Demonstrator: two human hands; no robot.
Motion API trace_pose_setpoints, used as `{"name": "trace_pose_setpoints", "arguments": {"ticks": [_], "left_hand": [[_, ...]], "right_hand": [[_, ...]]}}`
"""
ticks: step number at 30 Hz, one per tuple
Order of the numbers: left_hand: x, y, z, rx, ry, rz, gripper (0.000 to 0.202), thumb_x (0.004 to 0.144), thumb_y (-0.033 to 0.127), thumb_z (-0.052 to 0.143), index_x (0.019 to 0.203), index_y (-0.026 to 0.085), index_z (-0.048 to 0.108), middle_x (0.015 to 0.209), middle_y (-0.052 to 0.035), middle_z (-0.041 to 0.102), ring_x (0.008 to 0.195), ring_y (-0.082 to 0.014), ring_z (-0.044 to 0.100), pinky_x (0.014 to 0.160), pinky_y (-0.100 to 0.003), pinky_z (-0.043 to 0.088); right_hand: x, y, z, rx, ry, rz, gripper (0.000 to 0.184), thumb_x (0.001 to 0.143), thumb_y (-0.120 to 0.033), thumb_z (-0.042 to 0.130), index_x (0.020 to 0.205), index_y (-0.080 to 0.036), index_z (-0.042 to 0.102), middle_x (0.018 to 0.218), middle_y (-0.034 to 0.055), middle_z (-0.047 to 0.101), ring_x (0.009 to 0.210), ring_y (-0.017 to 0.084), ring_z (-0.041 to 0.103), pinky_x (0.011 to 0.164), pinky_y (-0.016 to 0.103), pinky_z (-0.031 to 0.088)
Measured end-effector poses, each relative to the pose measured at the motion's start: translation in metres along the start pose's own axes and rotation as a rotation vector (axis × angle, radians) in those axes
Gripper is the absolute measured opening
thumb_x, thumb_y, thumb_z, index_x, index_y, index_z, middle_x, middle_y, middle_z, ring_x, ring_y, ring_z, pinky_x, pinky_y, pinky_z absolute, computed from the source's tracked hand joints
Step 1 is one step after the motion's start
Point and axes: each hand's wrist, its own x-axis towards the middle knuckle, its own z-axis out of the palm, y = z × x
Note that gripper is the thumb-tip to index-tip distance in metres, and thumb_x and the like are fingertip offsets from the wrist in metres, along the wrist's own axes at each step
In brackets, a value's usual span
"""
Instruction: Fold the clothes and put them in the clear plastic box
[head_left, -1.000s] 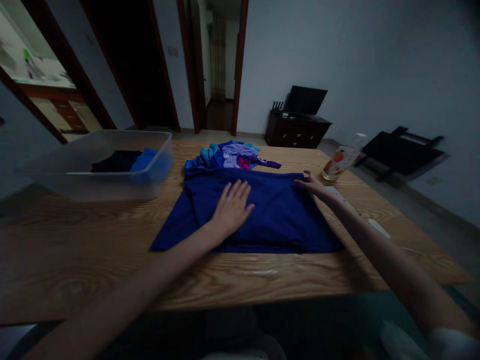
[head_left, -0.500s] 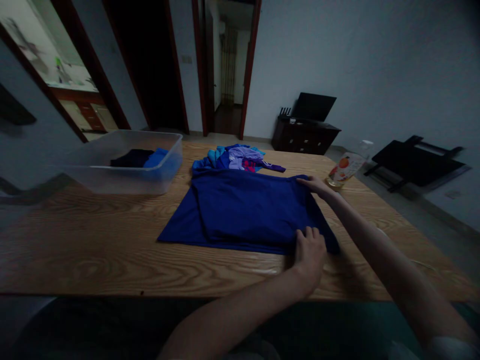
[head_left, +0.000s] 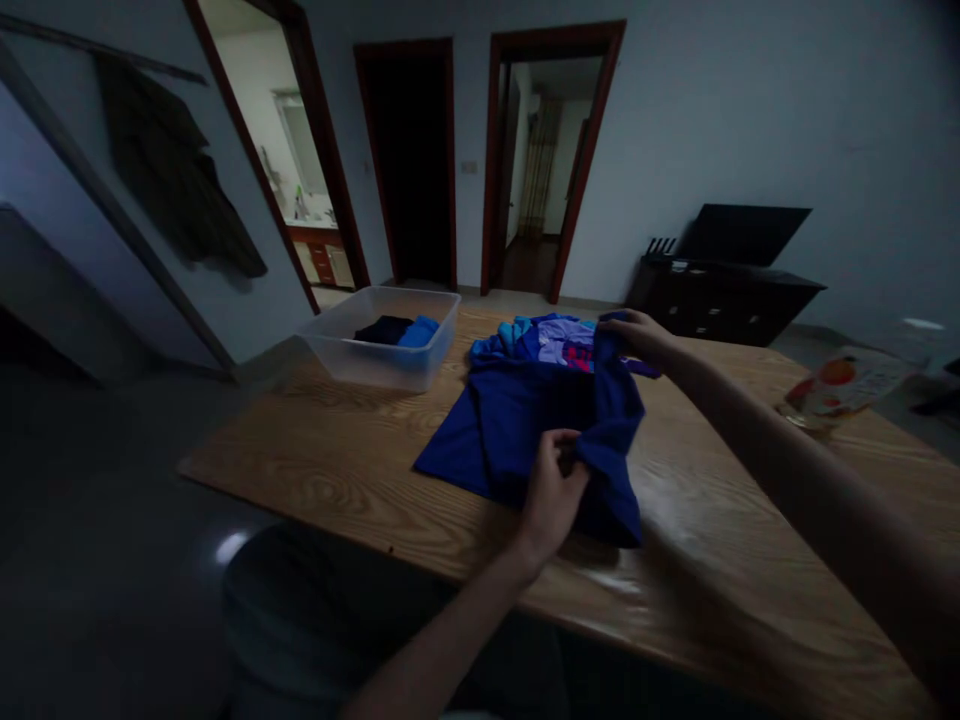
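Observation:
A dark blue garment (head_left: 517, 420) lies partly folded on the wooden table, its right side lifted and bent over toward the left. My left hand (head_left: 553, 492) pinches the near part of this raised edge, fingers closed on the cloth. At the far end of the same edge, my right hand (head_left: 639, 336) grips the fabric between thumb and fingers. Just behind the garment is a heap of blue, turquoise and lilac clothes (head_left: 559, 335), partly covered by it.
A translucent plastic bin (head_left: 397, 368) on the left of the table holds black clothing (head_left: 384, 330) and blue clothing (head_left: 418, 332). On the right, a clear bottle with a fruit label (head_left: 836, 385) stands beyond my right forearm. The table's near edge (head_left: 450, 575) runs below my hands.
The garment's right side has been raised and brought leftward by both hands; before, it lay flat. My head view has turned left, so the bin and bottle appear further right.

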Motion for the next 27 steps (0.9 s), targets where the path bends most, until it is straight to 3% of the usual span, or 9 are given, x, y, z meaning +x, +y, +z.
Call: {"name": "trace_pose_setpoints", "arguments": {"ticks": [4,8,11,13,15,18,21,23,27], "left_hand": [[-0.010,0.007,-0.069,0.024,0.166,-0.091,0.060,0.097,0.022,0.065,0.152,0.027,0.045,0.127,-0.0100,0.064,0.104,-0.0205,0.071,0.074,-0.028,0.064],[-0.012,0.016,-0.128,0.292,0.270,0.007,0.070,0.093,0.008,0.057,0.157,0.030,0.039,0.142,-0.0120,0.059,0.122,-0.0234,0.069,0.082,-0.031,0.068],[-0.011,0.023,-0.161,0.616,0.274,0.044,0.069,0.088,-0.002,0.050,0.151,0.027,0.046,0.150,-0.0129,0.058,0.136,-0.0241,0.063,0.088,-0.030,0.068],[-0.014,0.027,-0.175,0.809,0.242,0.027,0.063,0.089,-0.003,0.050,0.146,0.024,0.050,0.148,-0.0142,0.060,0.137,-0.0264,0.065,0.092,-0.035,0.068],[-0.019,0.031,-0.181,1.011,0.229,0.045,0.063,0.091,-0.002,0.051,0.150,0.022,0.050,0.150,-0.0166,0.058,0.138,-0.0296,0.066,0.104,-0.043,0.064],[-0.026,0.039,-0.178,1.248,0.167,0.215,0.069,0.096,0.001,0.051,0.161,0.024,0.044,0.166,-0.0164,0.046,0.152,-0.0323,0.053,0.123,-0.053,0.050],[-0.019,0.045,-0.171,1.311,0.074,0.347,0.054,0.108,0.029,0.057,0.161,0.029,0.047,0.171,-0.0129,0.043,0.158,-0.0339,0.044,0.130,-0.057,0.040],[-0.005,0.042,-0.173,1.353,0.068,0.308,0.059,0.109,0.047,0.060,0.162,0.024,0.048,0.170,-0.0178,0.044,0.156,-0.0378,0.045,0.126,-0.058,0.043],[0.025,0.027,-0.190,1.492,0.027,0.174,0.062,0.108,0.041,0.063,0.160,0.011,0.047,0.154,-0.0240,0.058,0.146,-0.0388,0.056,0.119,-0.054,0.049]], "right_hand": [[0.027,-0.042,0.090,0.017,-0.168,-0.030,0.017,0.097,-0.023,0.076,0.111,-0.014,0.074,0.086,0.0011,0.073,0.066,0.012,0.065,0.062,0.024,0.056],[0.034,-0.055,0.168,-0.023,-0.243,-0.047,0.027,0.104,-0.040,0.074,0.113,-0.014,0.072,0.102,0.0031,0.074,0.082,0.015,0.071,0.073,0.030,0.062],[0.029,-0.051,0.209,-0.033,-0.307,-0.073,0.031,0.107,-0.043,0.070,0.121,-0.015,0.071,0.112,0.0056,0.073,0.092,0.018,0.073,0.080,0.035,0.065],[0.023,-0.048,0.222,-0.027,-0.357,-0.115,0.031,0.107,-0.041,0.069,0.125,-0.016,0.069,0.110,0.0068,0.074,0.092,0.018,0.073,0.083,0.036,0.065],[0.014,-0.044,0.218,-0.024,-0.383,-0.187,0.034,0.105,-0.040,0.070,0.129,-0.016,0.066,0.109,0.0074,0.075,0.099,0.019,0.072,0.090,0.037,0.063],[-0.023,-0.036,0.180,-0.051,-0.404,-0.304,0.037,0.100,-0.045,0.074,0.126,-0.019,0.069,0.117,0.0079,0.076,0.114,0.024,0.069,0.105,0.040,0.058],[-0.098,-0.018,0.126,-0.163,-0.538,-0.374,0.037,0.100,-0.054,0.072,0.117,-0.022,0.077,0.117,0.0085,0.078,0.110,0.028,0.072,0.105,0.044,0.058],[-0.159,0.000,0.101,-0.428,-0.674,-0.521,0.047,0.107,-0.057,0.061,0.143,-0.027,0.069,0.142,0.0105,0.071,0.125,0.029,0.070,0.111,0.047,0.056],[-0.247,0.043,0.104,-0.809,-0.422,-0.742,0.094,0.097,-0.068,0.072,0.174,-0.028,0.036,0.175,0.0199,0.040,0.161,0.046,0.038,0.125,0.072,0.037]]}}
